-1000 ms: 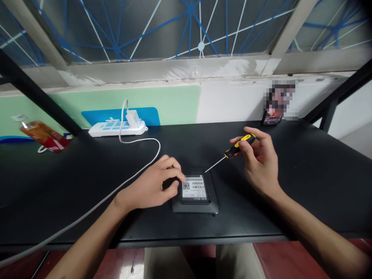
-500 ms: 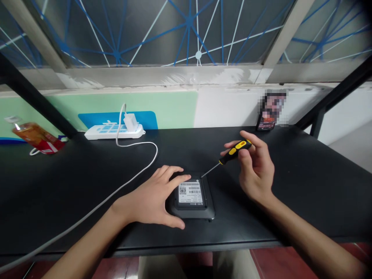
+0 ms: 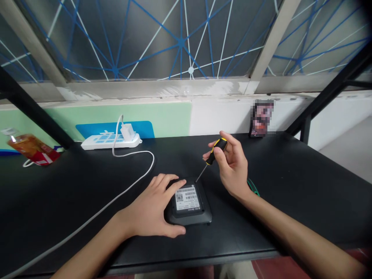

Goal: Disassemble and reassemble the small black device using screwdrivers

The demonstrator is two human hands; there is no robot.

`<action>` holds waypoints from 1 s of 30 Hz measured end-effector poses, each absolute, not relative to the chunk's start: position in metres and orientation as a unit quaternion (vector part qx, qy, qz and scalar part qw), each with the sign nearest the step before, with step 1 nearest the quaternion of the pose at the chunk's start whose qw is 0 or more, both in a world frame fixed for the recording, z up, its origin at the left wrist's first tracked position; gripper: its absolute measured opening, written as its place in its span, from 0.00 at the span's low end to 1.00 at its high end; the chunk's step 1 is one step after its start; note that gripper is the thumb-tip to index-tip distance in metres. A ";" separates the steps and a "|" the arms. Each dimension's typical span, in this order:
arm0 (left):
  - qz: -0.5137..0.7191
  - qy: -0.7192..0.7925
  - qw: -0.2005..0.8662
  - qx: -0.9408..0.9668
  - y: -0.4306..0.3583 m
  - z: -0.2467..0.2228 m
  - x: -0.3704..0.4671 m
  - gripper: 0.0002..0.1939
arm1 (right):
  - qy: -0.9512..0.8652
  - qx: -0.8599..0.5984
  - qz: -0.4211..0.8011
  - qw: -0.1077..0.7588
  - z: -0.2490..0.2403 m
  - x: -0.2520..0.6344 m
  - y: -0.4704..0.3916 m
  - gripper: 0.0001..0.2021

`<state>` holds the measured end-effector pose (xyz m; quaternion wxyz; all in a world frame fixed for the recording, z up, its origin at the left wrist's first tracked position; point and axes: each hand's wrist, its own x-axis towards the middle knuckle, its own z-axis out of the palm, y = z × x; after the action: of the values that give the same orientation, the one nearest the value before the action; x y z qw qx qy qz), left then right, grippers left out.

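Observation:
A small black electronic device (image 3: 207, 211) lies on the table, with a white label (image 3: 186, 199) of barcodes and a QR code on its upper face. My left hand (image 3: 154, 205) grips it from the left, fingers spread over the far edge and thumb along the near edge. In my right hand (image 3: 234, 162), a yellow-and-black screwdriver (image 3: 216, 151) is pinched between thumb and fingers. Its thin shaft slants down to the left, the tip at the device's far right corner. Whether a screw sits under the tip is too small to tell.
A white cable (image 3: 130, 180) crosses the black table (image 3: 279, 209) on the left, from a plugged charger on a power strip (image 3: 93, 142). At the far left stands a tilted drink bottle (image 3: 35, 149). A phone (image 3: 258, 120) leans at the back wall. Something green (image 3: 252, 187) shows behind my right wrist.
The view has shifted, so the scene sits lower and further left. My right hand has brought the screwdriver to a steeper angle, its tip still at the device's corner. The green thing has come into sight.

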<state>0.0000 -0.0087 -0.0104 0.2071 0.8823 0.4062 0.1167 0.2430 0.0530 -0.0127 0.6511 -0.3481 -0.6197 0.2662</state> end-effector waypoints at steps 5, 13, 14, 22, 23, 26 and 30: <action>0.124 0.407 0.217 0.878 -0.009 -0.012 0.000 0.53 | -0.598 -0.349 0.290 0.660 -0.015 0.248 0.051 0.18; 0.105 0.418 0.230 0.872 -0.009 -0.010 0.000 0.59 | -0.595 -0.331 0.317 0.660 -0.019 0.248 0.046 0.21; 0.106 0.418 0.232 0.872 -0.009 -0.009 0.000 0.59 | -0.596 -0.340 0.309 0.659 -0.018 0.248 0.046 0.21; 0.117 0.410 0.237 0.873 -0.008 -0.009 0.000 0.60 | -0.591 -0.377 0.222 0.677 -0.012 0.251 0.048 0.16; 0.122 0.408 0.238 0.873 -0.008 -0.010 -0.001 0.60 | -0.590 -0.380 0.231 0.674 -0.012 0.251 0.048 0.15; 0.130 0.404 0.242 0.873 -0.008 -0.013 -0.003 0.60 | -0.595 -0.381 0.269 0.654 -0.016 0.253 0.046 0.17; 0.124 0.401 0.242 0.875 -0.008 -0.014 -0.005 0.60 | -0.605 -0.372 0.298 0.637 -0.020 0.255 0.045 0.21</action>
<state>-0.0048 -0.0076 -0.0141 0.2416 0.8749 0.4012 0.1236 0.2546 0.0450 -0.0197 0.6371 -0.3723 -0.6054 0.2984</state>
